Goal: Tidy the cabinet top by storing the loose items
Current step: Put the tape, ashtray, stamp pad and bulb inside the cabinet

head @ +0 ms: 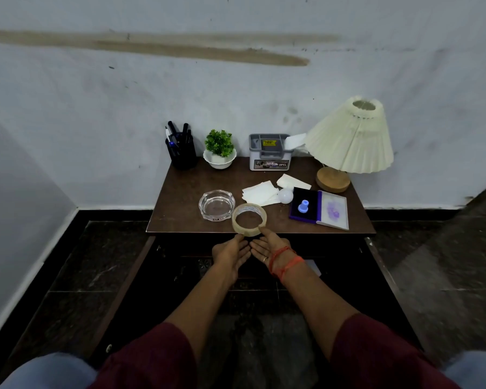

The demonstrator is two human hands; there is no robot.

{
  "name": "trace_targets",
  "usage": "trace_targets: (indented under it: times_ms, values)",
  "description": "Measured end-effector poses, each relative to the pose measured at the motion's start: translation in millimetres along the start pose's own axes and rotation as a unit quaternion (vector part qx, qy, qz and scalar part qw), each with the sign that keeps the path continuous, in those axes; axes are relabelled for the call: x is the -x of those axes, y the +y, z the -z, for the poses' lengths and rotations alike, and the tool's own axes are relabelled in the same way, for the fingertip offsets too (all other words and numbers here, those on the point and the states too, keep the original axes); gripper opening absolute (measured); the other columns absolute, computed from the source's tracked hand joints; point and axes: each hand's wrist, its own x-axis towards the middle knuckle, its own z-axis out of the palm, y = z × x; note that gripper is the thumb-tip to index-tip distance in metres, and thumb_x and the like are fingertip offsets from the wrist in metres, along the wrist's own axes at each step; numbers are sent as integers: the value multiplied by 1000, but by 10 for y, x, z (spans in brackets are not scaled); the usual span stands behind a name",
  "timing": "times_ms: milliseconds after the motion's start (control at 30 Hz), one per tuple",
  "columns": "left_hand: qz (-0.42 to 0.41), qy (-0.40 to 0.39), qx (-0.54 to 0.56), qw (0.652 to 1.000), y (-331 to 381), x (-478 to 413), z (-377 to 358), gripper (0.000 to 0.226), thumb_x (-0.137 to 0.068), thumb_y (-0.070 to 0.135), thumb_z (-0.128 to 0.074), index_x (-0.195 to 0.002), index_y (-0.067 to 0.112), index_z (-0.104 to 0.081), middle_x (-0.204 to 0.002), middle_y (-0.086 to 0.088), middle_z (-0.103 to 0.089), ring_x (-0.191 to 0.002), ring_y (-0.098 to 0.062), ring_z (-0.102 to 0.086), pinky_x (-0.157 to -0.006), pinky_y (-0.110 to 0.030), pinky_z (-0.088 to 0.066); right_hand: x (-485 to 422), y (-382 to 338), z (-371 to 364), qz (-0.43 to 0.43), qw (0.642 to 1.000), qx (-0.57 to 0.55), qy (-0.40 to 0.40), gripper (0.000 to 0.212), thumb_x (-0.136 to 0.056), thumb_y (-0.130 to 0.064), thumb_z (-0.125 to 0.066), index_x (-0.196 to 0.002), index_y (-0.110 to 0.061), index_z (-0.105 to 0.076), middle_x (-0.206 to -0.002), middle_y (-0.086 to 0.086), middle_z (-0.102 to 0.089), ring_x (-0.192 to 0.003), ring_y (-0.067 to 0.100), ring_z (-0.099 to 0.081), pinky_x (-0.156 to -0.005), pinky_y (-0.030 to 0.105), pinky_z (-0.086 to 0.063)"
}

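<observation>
Head view: barely begun. Left hand (230, 254) and right hand (267, 248), fingers straight, touch the tape (250, 233); ashtray (216, 204), papers (260, 193), bulb (285, 195) lie unstored.

Along the rear of the cabinet top (180, 209) are ranged, left to right: pen holder (181, 154), potted plant (219, 148), storage box (270, 154), lamp (348, 141). In front are set ashtray (216, 204), tape roll (249, 219), paper slips (260, 193), bulb (285, 195) and ink pad (310, 209) — a stamp (303, 206) is stood on the pad.
</observation>
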Motion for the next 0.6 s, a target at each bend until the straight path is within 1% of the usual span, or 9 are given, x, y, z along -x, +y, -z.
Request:
trace_targets:
  times_ms: [67, 100, 167, 233, 300, 367, 400, 500, 600]
  values:
    - [6, 4, 3, 1000, -3, -48, -6, 19, -92, 11, -61, -101, -5, -61, -125, -29, -60, -111, -35, -62, -84, -34, -54, -53, 12, -7, -2, 1000, 4, 3, 50, -88, -26, -64, -126, 3, -52, -130, 20, -58, -108, 26, -63, -82, 33, -51]
    - [6, 8, 3, 1000, -5, -75, -10, 17, -91, 11, -62, -98, -4, -61, -124, -28, -61, -111, -35, -63, -83, -34, -55, -66, 14, -10, -3, 1000, 5, 2, 49, -88, -26, -64, -126, 3, -53, -128, 19, -59, -109, 25, -63, -82, 32, -51]
    - [0, 13, -2, 1000, -19, -103, -7, 27, -90, 13, -64, -109, -6, -61, -122, -27, -62, -112, -34, -63, -85, -34, -54, -81, 11, -18, -4, 1000, 1, -2, 43, -89, -25, -63, -122, 1, -54, -119, 18, -62, -101, 23, -65, -79, 31, -52]
    - [-7, 11, -10, 1000, -37, -98, -9, 33, -89, 16, -65, -115, -5, -62, -120, -24, -64, -108, -30, -64, -82, -33, -54, -69, 8, -32, -3, 1000, -8, -11, 30, -91, -23, -61, -112, -3, -56, -103, 14, -65, -80, 17, -63, -69, 27, -53]
    - [-9, 6, -16, 1000, -63, -93, -7, 29, -88, 17, -67, -110, -1, -65, -118, -20, -66, -100, -26, -64, -78, -31, -54, -57, 18, -51, 0, 1000, -13, -13, 17, -93, -20, -57, -99, -5, -57, -95, 10, -65, -72, 14, -60, -62, 23, -53]
    - [-6, 1, -16, 1000, -95, -100, -3, 19, -88, 18, -67, -100, 4, -66, -115, -16, -67, -97, -25, -64, -75, -30, -54, -38, 32, -65, 7, 1000, -17, -9, 13, -93, -18, -55, -90, -6, -57, -100, 10, -64, -72, 13, -60, -53, 20, -54]
    - [-4, -2, -15, 1000, -111, -94, 2, 15, -88, 19, -67, -97, 6, -66, -113, -14, -66, -97, -24, -64, -75, -29, -53, -14, 37, -69, 9, 1000, -16, -11, 13, -94, -18, -54, -90, -6, -57, -100, 9, -63, -72, 12, -59, -51, 18, -53]
    - [1, -12, -13, 1000, -155, -55, 46, 22, -88, 23, -67, -104, 8, -66, -111, -11, -66, -92, -21, -64, -70, -27, -53, 84, 79, -48, 9, 1000, 4, -11, 13, -96, -19, -51, -96, -6, -55, -96, 7, -62, -70, 11, -58, -57, 20, -52]
    - [-1, -14, 5, 1000, -179, 46, 126, 24, -88, 21, -66, -106, 5, -66, -102, -12, -69, -84, -19, -66, -72, -28, -54, 195, 172, 14, 30, 999, 32, 18, 12, -94, -17, -55, -87, -8, -57, -81, 7, -64, -66, 15, -61, -59, 27, -51]
